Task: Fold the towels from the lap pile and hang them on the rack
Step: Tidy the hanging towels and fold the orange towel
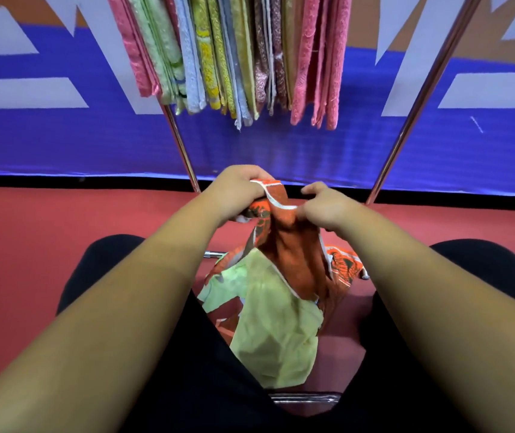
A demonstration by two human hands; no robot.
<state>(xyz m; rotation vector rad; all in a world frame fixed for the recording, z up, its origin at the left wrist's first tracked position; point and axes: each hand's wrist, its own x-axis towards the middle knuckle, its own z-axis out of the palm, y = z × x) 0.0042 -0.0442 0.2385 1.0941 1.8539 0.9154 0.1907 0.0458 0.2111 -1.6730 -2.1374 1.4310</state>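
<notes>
At the centre of the frame the left hand [237, 190] and right hand [328, 207] each pinch the white-bordered top edge of the orange towel [290, 254], fingers curled round it. Its bunched body hangs onto the pale green towel [274, 332] low between the thighs. Lifting could drag that green one to the floor, or a twisted edge could spoil the fold. I count two lap towels, while the hung towels [237, 57] on the rack [418, 98] at top centre, perhaps a dozen, are packed too tightly to count exactly.

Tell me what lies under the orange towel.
A pale green towel lies beneath the orange towel gripped by the left hand and right hand; anything below it is hidden.
</notes>
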